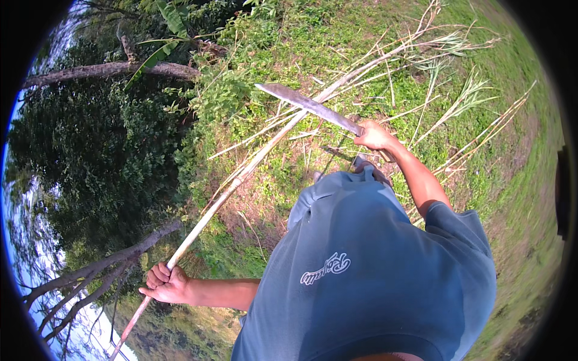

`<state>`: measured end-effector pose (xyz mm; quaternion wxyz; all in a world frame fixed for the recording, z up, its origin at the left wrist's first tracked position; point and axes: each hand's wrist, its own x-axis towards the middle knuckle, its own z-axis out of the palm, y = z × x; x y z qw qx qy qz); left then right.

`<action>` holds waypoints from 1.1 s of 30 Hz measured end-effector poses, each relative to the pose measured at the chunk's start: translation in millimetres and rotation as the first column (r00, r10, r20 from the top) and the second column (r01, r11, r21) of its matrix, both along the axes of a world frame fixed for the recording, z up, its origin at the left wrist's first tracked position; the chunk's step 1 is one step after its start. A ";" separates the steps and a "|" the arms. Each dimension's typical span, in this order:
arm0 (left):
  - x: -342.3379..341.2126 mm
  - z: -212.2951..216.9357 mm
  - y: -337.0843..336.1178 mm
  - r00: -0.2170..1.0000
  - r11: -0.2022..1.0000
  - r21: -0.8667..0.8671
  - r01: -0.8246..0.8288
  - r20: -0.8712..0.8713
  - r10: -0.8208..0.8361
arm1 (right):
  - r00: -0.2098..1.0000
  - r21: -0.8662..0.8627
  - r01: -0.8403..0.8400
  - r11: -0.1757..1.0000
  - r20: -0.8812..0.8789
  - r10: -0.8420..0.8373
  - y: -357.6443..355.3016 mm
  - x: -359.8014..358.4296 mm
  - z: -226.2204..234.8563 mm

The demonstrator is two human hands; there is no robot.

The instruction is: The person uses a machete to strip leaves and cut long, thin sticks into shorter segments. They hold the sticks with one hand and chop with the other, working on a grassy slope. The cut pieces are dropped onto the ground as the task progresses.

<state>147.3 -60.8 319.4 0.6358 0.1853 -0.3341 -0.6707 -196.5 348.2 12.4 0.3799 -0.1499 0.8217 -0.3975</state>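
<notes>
A: Outdoors, grassy slope point(512, 198) with weeds, bare patches of dirt, trees point(102, 150) and a fallen trunk point(108, 70) at left, bit of sky at lower left edge. No table anywhere, only ground.

B: Main thing?

A: Long pale cane stalk point(253, 162). Long axis diagonal, lower left to upper right. Butt end down by lower left edge, leafy top pointing up right into scattered cut stalks point(469, 102) lying on grass. Held off ground at near end, far end seems to rest in grass, hard to tell.

B: Hands?

A: Left hand point(165, 284) curled shut around stalk near lower end, fingers wrapped fully. Right hand point(374, 136) clenched on handle of long knife point(310, 106). Blade dull grey, worn, pointing up left, tip wider. Blade crosses stalk near middle part, just above or touching, cannot tell which.

B: Look of stalk?

A: Thin, straight, whitish tan at lower stretch, jointed, greener with dry leaf strips toward top. Loose dried leaves hanging beside it mid-length.

B: Else?

A: Blue-grey shirt point(373, 271) filling lower right, bare forearms out on both sides. More dry stalks fanned out upper right, well apart from left hand, near right hand.
</notes>
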 end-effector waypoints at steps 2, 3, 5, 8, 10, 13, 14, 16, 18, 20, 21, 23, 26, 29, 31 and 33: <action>4.5 -2.6 0.2 1.000 1.000 -0.004 -0.020 0.022 0.020 | 0.991 0.003 0.023 1.000 -0.128 -0.023 -2.8 -1.9 -0.1; 10.1 -2.0 2.2 0.999 0.999 -0.016 0.046 -0.009 -0.047 | 0.981 0.003 0.035 0.999 -0.192 -0.034 -3.5 -5.0 -0.3; 21.1 1.7 0.0 0.984 0.985 -0.068 0.160 -0.062 -0.164 | 0.981 0.097 0.067 0.993 -0.186 -0.048 7.9 -31.4 -17.8; 27.4 11.6 2.4 0.963 0.963 -0.099 0.251 -0.074 -0.259 | 0.906 0.253 0.413 0.875 -0.020 -0.422 29.6 -72.3 -80.4; 24.8 17.3 12.2 0.967 0.972 -0.042 0.230 -0.099 -0.233 | 0.729 0.080 0.670 0.738 0.113 -0.675 34.6 -64.4 -87.9; 25.7 16.8 13.0 0.984 0.987 -0.002 0.164 -0.073 -0.163 | 0.880 0.105 0.464 0.880 0.057 -0.471 19.4 -52.1 -81.0; 30.2 14.3 17.5 0.990 0.991 0.027 0.128 -0.059 -0.127 | 0.898 0.026 0.431 0.902 0.084 -0.432 0.9 -32.0 -47.6; 30.6 11.1 16.1 0.992 0.992 0.042 0.121 -0.028 -0.119 | 0.980 0.041 0.199 0.979 -0.006 -0.199 -17.5 -10.2 -19.0; 29.8 10.1 14.5 0.989 0.989 0.013 0.145 -0.020 -0.145 | 0.986 0.074 0.162 0.984 -0.051 -0.159 -30.7 -1.3 7.2; 24.8 20.4 22.7 0.990 0.990 -0.024 0.138 -0.013 -0.138 | 0.967 0.008 0.236 0.972 -0.100 -0.234 -27.9 -8.9 0.5; 21.6 24.9 27.3 0.991 0.990 -0.041 0.133 -0.012 -0.133 | 0.951 0.025 0.308 0.951 -0.005 -0.308 -22.2 -20.0 -9.5; 13.5 25.1 27.3 0.975 0.970 -0.119 0.213 -0.037 -0.218 | 0.880 0.022 0.462 0.887 0.113 -0.461 -10.3 -43.4 -39.4; 9.6 19.8 24.4 0.937 0.921 -0.223 0.320 -0.071 -0.343 | 0.878 -0.007 0.471 0.882 0.104 -0.468 -12.7 -45.6 -45.1; 9.7 7.4 24.3 0.922 0.911 -0.231 0.341 -0.106 -0.372 | 0.983 -0.109 0.185 0.977 0.040 -0.182 -48.2 1.4 31.1; 6.8 4.7 18.2 0.875 0.856 -0.313 0.411 -0.129 -0.467 | 0.998 -0.212 -0.051 0.976 -0.054 0.041 -62.4 26.2 64.9; 7.5 1.8 14.8 0.878 0.859 -0.337 0.385 -0.153 -0.453 | 0.988 -0.255 -0.137 0.957 -0.099 0.115 -61.4 33.4 77.7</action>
